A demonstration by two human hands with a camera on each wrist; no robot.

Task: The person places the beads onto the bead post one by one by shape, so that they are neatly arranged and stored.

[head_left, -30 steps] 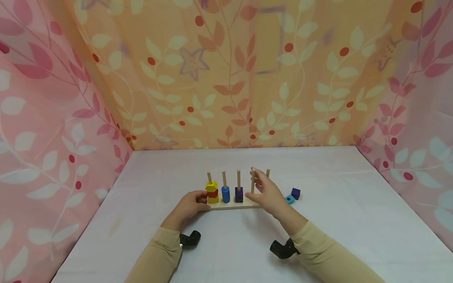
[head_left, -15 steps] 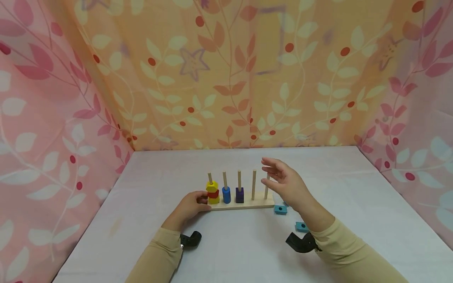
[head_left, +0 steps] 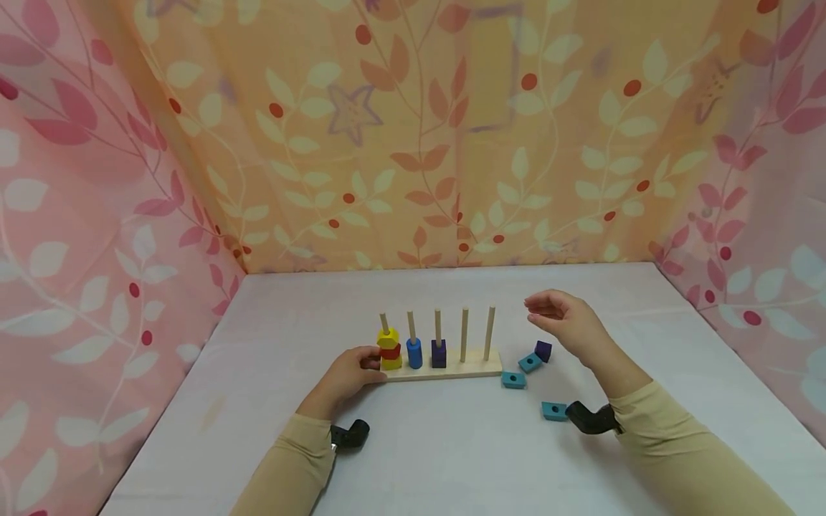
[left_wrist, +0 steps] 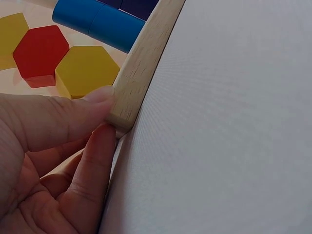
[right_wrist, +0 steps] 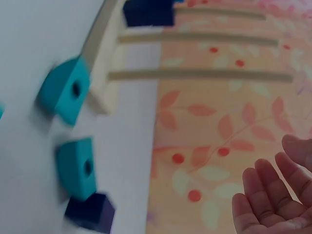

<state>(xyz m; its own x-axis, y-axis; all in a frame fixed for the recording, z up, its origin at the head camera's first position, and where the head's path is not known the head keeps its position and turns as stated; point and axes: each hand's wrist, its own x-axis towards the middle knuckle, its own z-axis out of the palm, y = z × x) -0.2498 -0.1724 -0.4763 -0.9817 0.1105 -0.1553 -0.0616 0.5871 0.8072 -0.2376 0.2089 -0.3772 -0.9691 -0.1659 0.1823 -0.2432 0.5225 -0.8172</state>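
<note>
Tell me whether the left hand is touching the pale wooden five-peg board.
Touching. In the left wrist view, the left hand has its thumb tip against the pale wooden five-peg board near one corner, with no gap.

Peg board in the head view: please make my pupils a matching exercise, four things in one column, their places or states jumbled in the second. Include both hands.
Things
1. Red hexagonal block
2. Blue cylinders
3. Left hand
4. Right hand

Places or states
A. Gripping one end of the peg board
B. On the second peg from the left
C. Holding nothing
D. Between two yellow hexagonal blocks

Right pairs: 1-D, 2-B, 3-A, 4-C
</note>
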